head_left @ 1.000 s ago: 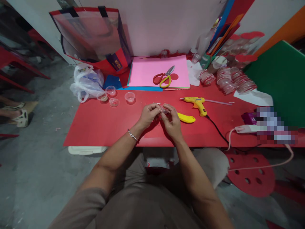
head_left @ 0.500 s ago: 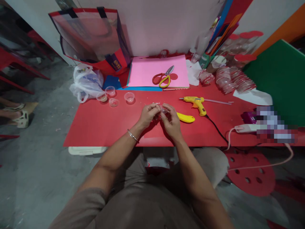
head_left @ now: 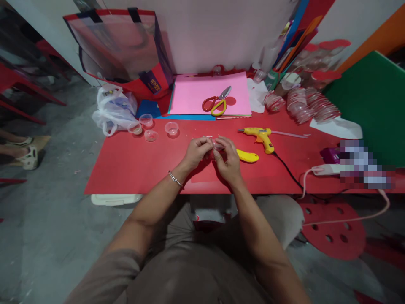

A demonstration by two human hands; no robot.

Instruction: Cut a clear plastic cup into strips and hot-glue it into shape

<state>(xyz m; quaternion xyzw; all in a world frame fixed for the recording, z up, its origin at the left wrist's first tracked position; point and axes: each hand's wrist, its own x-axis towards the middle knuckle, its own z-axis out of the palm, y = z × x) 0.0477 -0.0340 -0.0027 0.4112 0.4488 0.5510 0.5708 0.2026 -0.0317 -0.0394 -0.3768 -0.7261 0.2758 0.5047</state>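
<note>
Between my hands, above the red table (head_left: pixel 126 169), is a small clear plastic piece (head_left: pixel 217 145), perhaps a cup; my fingers cover much of it. My left hand (head_left: pixel 198 151) pinches its left side, thumb against bent fingers. On the other side my right hand (head_left: pixel 228 158) grips it between thumb and fingers. Just right of that hand lies a yellow utility knife (head_left: pixel 248 156). Farther right rests a yellow hot glue gun (head_left: pixel 260 135) with a clear glue stick (head_left: pixel 289 135) in its back. Several clear plastic cups, one of them here (head_left: pixel 171 128), stand to the left.
Scissors (head_left: pixel 218 103) lie on pink paper (head_left: pixel 190 95) at the back. A plastic bag (head_left: pixel 115 109) and a large tote bag (head_left: pixel 120 46) stand back left. Stacked clear lids (head_left: pixel 299 105), a green board (head_left: pixel 370 109) and a power strip (head_left: pixel 329 170) are at right.
My right hand has shifted very slightly to the right, and the clear piece shows a little more between my fingers. Everything else on the table stays in place.
</note>
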